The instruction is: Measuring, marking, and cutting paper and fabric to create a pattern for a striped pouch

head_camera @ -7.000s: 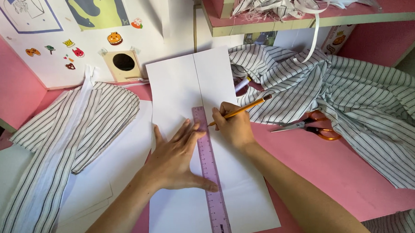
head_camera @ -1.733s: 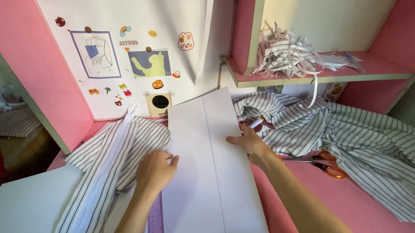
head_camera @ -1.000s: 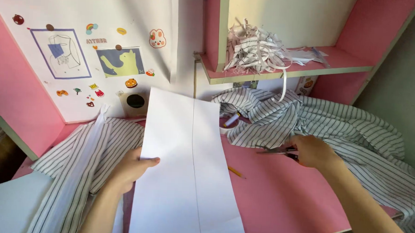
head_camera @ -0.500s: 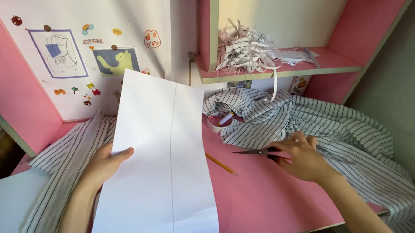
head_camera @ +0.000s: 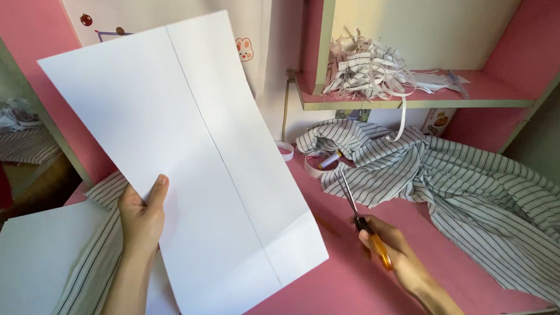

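Note:
My left hand [head_camera: 141, 216] grips the left edge of a large white sheet of paper [head_camera: 186, 153], lifted off the desk and tilted, with a straight pencil line running down its length. To the right, my right hand [head_camera: 394, 256] holds orange-handled scissors [head_camera: 359, 216] just above the pink desk [head_camera: 375, 294], blades pointing away toward the striped fabric [head_camera: 480, 191]. The paper hides the desk's middle and whatever lies under it.
Striped cloth [head_camera: 93, 263] lies under the paper at the left, beside a white board [head_camera: 23, 266]. A pink shelf [head_camera: 421, 94] holds a heap of cut fabric strips [head_camera: 372, 67]. Tape rolls [head_camera: 320, 165] sit by the back wall.
My left hand has lifted the paper up off the desk and tilted it. My right hand went from the pencil to the scissors by the fabric and picked them up.

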